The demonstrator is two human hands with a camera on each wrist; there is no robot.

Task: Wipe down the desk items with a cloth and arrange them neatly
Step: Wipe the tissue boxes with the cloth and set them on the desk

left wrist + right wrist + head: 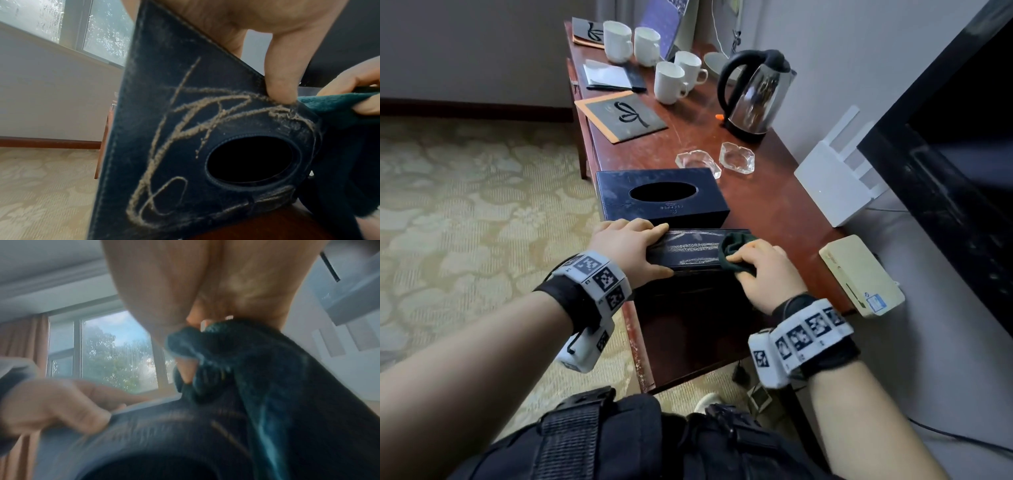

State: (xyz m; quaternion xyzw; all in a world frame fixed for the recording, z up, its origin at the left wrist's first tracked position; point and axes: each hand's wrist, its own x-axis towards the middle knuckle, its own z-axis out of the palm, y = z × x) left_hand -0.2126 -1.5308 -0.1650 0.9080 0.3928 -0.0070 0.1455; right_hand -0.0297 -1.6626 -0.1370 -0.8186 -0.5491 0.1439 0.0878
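A dusty black tissue box stands tipped on its side near the front of the red-brown desk. My left hand grips its left end, fingers over the top edge and thumb on the near face. My right hand holds a bunched dark green cloth against the box's upper side at the right end. In the left wrist view the tissue box's face with the oval hole carries streaks of dust, and the cloth touches its corner. The right wrist view is blurred, showing the cloth in my fingers.
A second black tissue box lies flat just behind. Two glass ashtrays, a steel kettle, several white mugs and leaflets sit farther back. A white router, a cream device and a TV stand right.
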